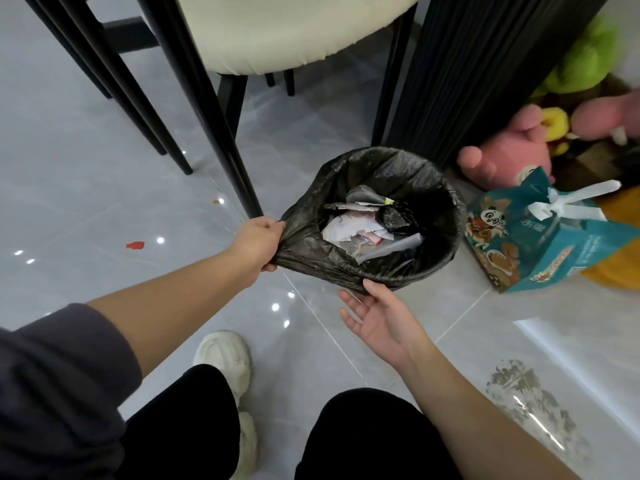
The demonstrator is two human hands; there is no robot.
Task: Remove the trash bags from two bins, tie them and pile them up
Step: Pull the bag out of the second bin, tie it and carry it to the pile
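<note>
I judged the task to be in its early part. The black trash bag point(408, 168) sat in its bin, holding paper rubbish point(360, 230), and it was neither lifted out nor tied. No second bin and no pile were in view. The left hand point(258, 242) was grasping a gathered bunch of the bag's left edge, drawn off the rim. The right hand point(377, 317) was released — palm up, fingers straight, the tips touching the bag's near edge. The bin itself was hidden under the plastic.

Room was tight. A chair leg point(221, 140) stood just beside the left hand, a black fluted column point(478, 71) just behind the bag, and a teal tissue box point(540, 244) near on the right. The open floor point(311, 341) lay toward the person — lifting up and back looked safest.
</note>
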